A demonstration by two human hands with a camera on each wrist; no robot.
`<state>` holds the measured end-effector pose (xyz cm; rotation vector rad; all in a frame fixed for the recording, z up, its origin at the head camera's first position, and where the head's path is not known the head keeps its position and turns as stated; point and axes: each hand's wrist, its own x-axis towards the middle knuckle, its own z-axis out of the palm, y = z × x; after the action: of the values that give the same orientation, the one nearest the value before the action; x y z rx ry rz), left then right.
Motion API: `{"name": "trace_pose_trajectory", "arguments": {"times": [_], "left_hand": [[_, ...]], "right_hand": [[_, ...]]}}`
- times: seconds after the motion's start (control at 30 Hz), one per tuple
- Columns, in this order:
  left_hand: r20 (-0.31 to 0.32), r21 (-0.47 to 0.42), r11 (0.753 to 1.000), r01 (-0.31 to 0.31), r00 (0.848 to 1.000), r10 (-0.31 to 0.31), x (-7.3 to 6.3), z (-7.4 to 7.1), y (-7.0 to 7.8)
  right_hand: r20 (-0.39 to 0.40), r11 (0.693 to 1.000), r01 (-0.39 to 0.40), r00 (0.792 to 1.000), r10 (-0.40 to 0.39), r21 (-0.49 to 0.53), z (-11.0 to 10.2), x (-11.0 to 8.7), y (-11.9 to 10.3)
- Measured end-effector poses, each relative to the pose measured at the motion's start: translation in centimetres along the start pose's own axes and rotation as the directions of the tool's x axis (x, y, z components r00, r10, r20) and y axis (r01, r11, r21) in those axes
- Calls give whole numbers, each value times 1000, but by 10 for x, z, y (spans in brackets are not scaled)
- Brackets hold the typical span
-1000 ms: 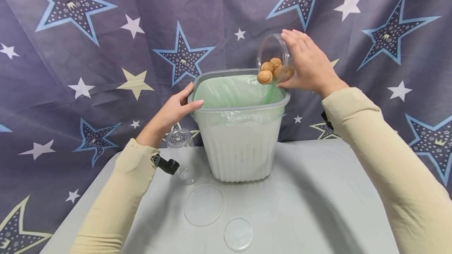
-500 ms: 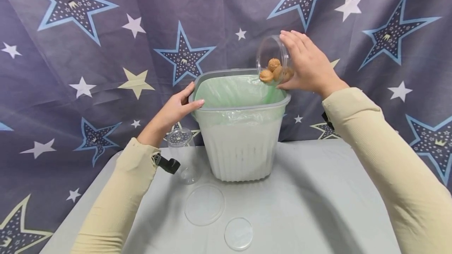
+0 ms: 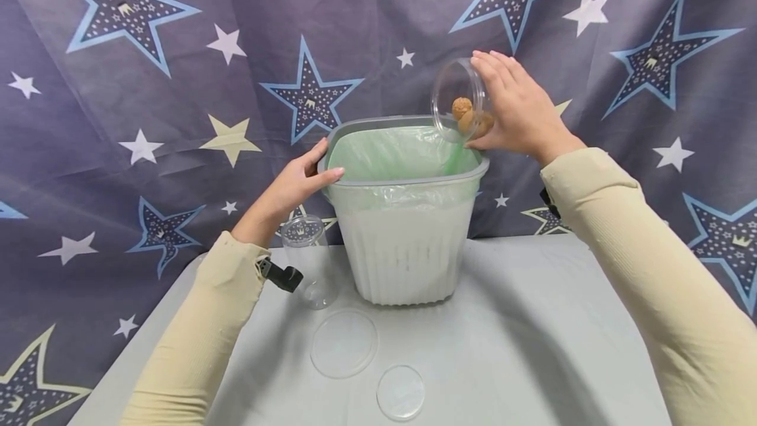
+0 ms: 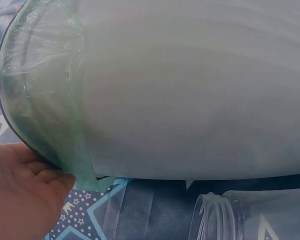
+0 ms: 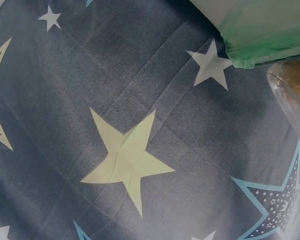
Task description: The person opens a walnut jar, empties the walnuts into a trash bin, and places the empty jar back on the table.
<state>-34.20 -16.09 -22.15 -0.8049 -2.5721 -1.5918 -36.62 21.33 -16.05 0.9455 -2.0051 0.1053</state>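
A white ribbed waste bin (image 3: pixel 408 248) with a grey rim stands on the table, lined with a green plastic bag (image 3: pixel 384 150). My left hand (image 3: pixel 296 179) grips its rim at the left corner, thumb over the front edge. The left wrist view shows the fingers (image 4: pixel 45 170) curled beneath the bag's folded edge. Above the bin's right side, my right hand (image 3: pixel 520 110) holds a clear plastic jar (image 3: pixel 440 84) tipped on its side, mouth facing left over the opening. A few walnuts (image 3: pixel 462 108) lie inside the jar. The bin's floor is hidden.
Just left of the bin stands a second clear jar (image 3: pixel 310 261), uncapped. Two clear round lids, one larger (image 3: pixel 344 344) and one smaller (image 3: pixel 401 393), lie in front on the grey tabletop (image 3: pixel 503 360). A star-patterned curtain (image 3: pixel 390 31) hangs directly behind.
Walnuts at the jar's mouth have left it over the bin, so fewer lie inside now. Both hands have stayed nearly in place.
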Motion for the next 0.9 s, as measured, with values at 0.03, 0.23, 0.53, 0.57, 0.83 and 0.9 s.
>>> {"name": "trace_pose_trajectory", "arguments": {"times": [0.03, 0.23, 0.53, 0.57, 0.83, 0.9], "left_hand": [[-1, -2, 1000, -1, 1000, 1, 0, 0, -1], [-4, 8, 1000, -5, 1000, 5, -3, -3, -2], [1, 16, 1000, 2, 1000, -2, -5, -3, 0], [2, 14, 1000, 3, 1000, -3, -5, -3, 0], [5, -2, 1000, -19, 1000, 19, -3, -1, 3], [3, -12, 1000, -23, 1000, 23, -3, -1, 4]], "right_hand": [[0, 1000, 6, 1000, -6, 4, 1, 1, 0], [9, 999, 47, 999, -47, 23, 3, 4, -2], [30, 998, 59, 998, -60, 37, 1, 3, -1], [34, 998, 57, 998, -59, 37, 1, 3, -1], [41, 998, 55, 998, -56, 33, -2, 1, 0], [41, 998, 55, 998, -57, 33, -2, 1, 0]]}}
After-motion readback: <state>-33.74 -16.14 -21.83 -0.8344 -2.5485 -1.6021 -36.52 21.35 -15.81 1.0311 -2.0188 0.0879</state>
